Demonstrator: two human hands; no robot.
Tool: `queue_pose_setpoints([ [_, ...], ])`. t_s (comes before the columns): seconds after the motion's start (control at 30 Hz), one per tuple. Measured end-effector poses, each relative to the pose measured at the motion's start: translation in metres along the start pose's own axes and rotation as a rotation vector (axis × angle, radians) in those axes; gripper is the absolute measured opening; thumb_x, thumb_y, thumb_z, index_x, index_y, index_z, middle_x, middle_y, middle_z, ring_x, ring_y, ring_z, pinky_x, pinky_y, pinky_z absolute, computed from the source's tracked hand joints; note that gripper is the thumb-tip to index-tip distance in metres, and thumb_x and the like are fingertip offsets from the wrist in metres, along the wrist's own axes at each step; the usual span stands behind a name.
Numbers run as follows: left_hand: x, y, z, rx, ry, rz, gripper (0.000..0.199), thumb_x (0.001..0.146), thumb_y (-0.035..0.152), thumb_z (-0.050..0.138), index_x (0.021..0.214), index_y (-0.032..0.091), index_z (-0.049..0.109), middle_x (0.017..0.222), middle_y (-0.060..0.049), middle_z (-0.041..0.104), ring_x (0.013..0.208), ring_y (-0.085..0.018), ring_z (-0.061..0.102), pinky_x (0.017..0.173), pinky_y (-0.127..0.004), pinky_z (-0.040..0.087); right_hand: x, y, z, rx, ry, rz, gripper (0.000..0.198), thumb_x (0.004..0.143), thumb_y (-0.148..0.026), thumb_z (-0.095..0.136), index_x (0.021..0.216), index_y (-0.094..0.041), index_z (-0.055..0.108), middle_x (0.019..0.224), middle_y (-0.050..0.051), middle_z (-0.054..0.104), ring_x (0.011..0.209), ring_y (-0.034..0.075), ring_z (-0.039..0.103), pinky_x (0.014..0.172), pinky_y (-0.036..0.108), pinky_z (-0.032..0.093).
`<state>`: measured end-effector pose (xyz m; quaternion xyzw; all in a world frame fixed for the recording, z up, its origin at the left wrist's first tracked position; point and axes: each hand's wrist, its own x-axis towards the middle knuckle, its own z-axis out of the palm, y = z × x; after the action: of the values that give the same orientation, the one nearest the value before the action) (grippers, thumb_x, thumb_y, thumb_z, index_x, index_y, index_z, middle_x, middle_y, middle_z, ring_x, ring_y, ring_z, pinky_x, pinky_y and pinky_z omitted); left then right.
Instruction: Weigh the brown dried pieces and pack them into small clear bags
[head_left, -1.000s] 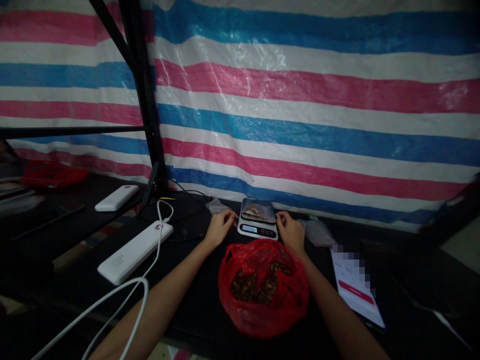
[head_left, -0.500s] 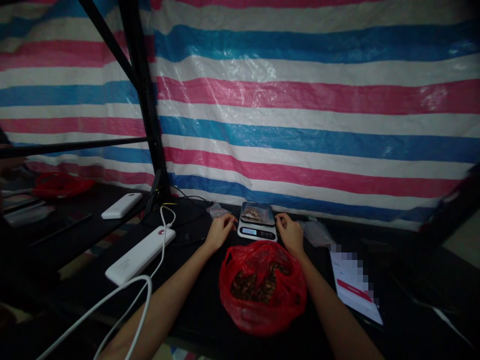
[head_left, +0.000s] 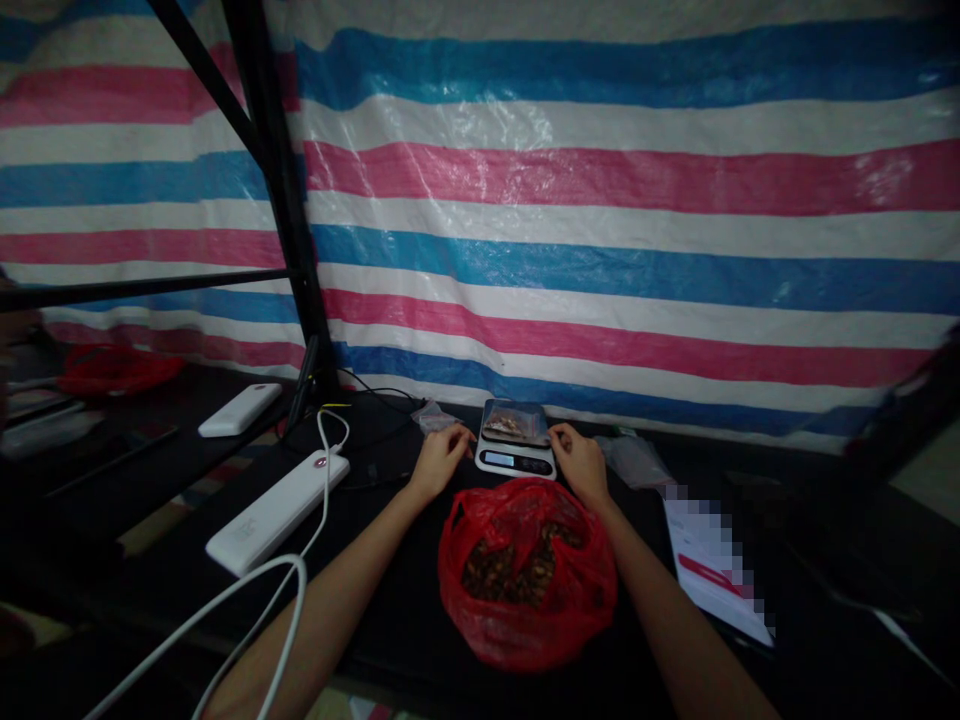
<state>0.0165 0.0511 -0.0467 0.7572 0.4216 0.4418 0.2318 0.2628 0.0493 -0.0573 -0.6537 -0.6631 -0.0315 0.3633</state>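
Scale (head_left: 517,462), in the head view, lies flat with its display end toward the wearer and its platform end toward the striped sheet (head_left: 600,240); its long axis appears to run front to back. On its platform lies a clear packet (head_left: 516,424) of brown pieces, long axis crosswise. The 2 forearms come in from the near side and converge on the scale, passing either side of the red bag (head_left: 525,640), which sits just in front of it, open upward. The left hand (head_left: 441,460) is at the scale's left edge, the right hand (head_left: 579,462) at its right, both palms down, fingers loosely bent inward. I cannot tell whether either hand's fingertips pinch anything or touch the scale. Left of the scale is a white power bank (head_left: 274,512), set diagonally; right of it, a phone (head_left: 701,545).
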Motion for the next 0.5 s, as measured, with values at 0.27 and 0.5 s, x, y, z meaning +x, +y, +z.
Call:
queue_pose_setpoints([
  [0.27,-0.0001,0.0,-0.0007,0.001,-0.011,-0.016,0.03,0.084,0.033,0.035,0.082,0.016,0.059,0.063,-0.002,0.063,0.061,-0.015,0.058,0.063,-0.024,0.04,0.0004,0.0004,0.0006,0.013,-0.04,-0.002,0.026,0.081,-0.035,0.039,0.085,-0.022,0.061,0.057,-0.001,0.057,0.055,0.014,0.054,0.05,0.022,0.027],
  [0.5,-0.0002,0.0003,0.0,-0.01,-0.009,-0.027,0.03,0.084,0.033,0.035,0.082,0.016,0.06,0.063,-0.002,0.063,0.062,-0.015,0.059,0.064,-0.025,0.04,-0.0013,-0.0029,-0.0009,-0.004,-0.031,0.019,0.026,0.081,-0.036,0.041,0.086,-0.022,0.062,0.059,0.0,0.059,0.056,0.014,0.054,0.049,0.022,0.026],
])
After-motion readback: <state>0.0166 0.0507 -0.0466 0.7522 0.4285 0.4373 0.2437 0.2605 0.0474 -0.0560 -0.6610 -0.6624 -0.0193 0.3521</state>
